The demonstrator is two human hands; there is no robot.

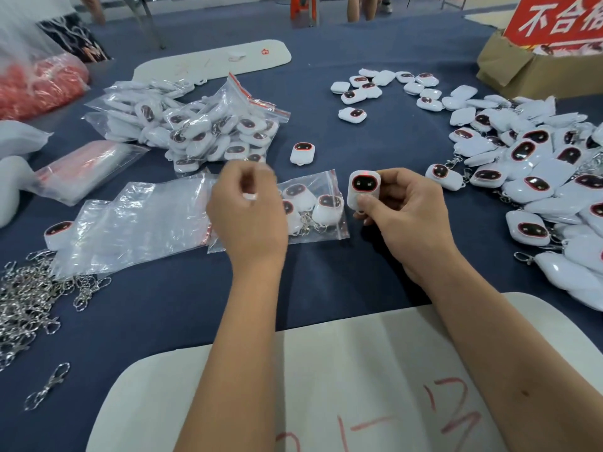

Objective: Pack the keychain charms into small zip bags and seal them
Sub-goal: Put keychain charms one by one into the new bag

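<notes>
Hands at work over a blue table: the right hand (403,212) pinches one white charm (363,190); the left hand (248,210), blurred, curls its fingers, though around what I cannot tell.
Small, hard and glossy, the charm looks light and likely slippery, best pinched by its flat sides; beyond lies a thin zip bag (313,207) holding charms.

A packing workshop: heaped charms (535,177), bagged batches (208,125), a reject carton (535,73)

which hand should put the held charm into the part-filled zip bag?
Right, probably. The right hand already pinches the charm and sits just beside the zip bag holding other charms. The left hand hovers over that bag, fingers curled and blurred, better placed to hold its mouth open.
</notes>
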